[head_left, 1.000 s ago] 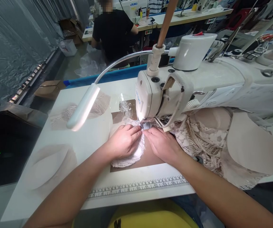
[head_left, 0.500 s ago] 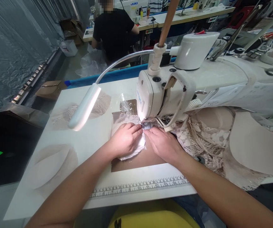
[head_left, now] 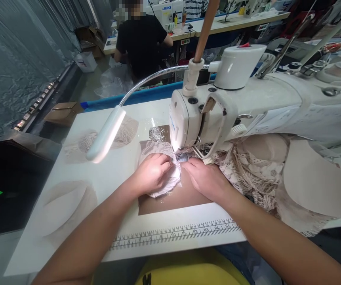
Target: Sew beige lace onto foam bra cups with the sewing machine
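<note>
Moved: lace (head_left: 174, 177) has slid toward 12 o'clock since 1 s ago; the left hand (head_left: 152, 173) has drawn its fingers back from the foot (head_left: 183, 157).
Left hand: palm down on the lace, fingers bent, pressing, not gripping.
Right hand (head_left: 205, 179): at 3 o'clock of the left, flat and open, fingertips at the lace edge.
Lace: on the brown plate (head_left: 182, 196), far edge at the foot.
Foot: at 12 o'clock between the hands, under the machine (head_left: 194, 118).
Lamp (head_left: 106, 134): lit, at 10 o'clock.
Pile (head_left: 253, 174): lace, at 3 o'clock, beside foam cups (head_left: 315, 182).
Ruler (head_left: 173, 233): at 6 o'clock.
Person (head_left: 142, 37): far off at 12 o'clock, back turned.
</note>
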### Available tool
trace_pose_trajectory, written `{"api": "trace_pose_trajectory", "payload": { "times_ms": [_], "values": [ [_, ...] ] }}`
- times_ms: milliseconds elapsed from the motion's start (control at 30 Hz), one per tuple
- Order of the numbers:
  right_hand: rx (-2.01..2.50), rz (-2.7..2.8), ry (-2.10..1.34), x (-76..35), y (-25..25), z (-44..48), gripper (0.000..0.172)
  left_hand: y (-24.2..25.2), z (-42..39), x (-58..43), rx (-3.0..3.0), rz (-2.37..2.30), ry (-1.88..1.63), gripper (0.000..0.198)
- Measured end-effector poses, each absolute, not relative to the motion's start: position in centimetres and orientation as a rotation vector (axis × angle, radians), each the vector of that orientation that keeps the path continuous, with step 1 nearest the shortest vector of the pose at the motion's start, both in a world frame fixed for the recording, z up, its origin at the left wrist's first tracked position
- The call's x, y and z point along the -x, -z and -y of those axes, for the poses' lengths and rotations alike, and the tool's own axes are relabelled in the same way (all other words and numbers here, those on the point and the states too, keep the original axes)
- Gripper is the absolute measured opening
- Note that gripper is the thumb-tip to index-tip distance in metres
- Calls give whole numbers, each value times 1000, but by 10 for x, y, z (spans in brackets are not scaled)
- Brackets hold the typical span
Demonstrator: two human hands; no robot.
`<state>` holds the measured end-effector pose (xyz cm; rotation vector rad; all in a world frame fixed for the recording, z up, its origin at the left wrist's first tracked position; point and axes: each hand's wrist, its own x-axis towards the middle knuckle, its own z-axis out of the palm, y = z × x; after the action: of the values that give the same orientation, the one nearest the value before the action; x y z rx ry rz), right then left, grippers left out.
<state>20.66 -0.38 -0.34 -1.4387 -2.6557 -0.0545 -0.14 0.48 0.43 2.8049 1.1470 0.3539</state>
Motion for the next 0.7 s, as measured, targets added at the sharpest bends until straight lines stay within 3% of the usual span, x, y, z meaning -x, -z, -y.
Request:
{"api": "trace_pose_trajectory", "payload": {
  "times_ms": [133,300,500,600,700],
  "values": [
    [1366,2673,43,-206,2,4,33,-4,-5,1,-2804,-1140,-350,30],
    [1332,2661,53,-208,3,4,24,-11,-6,4,-2784,-1219,-279,27],
    [1228,2502,-57,-212,10,11,28,-44,-2,14,-2496,-2053,-2,35],
    [1144,2556,-133,-211,9,15,23,-46,1,26,-2263,-2188,276,36],
    [1150,2631,-120,-209,6,17,19,-36,4,39,-2150,-2063,100,31]
  ]
}}
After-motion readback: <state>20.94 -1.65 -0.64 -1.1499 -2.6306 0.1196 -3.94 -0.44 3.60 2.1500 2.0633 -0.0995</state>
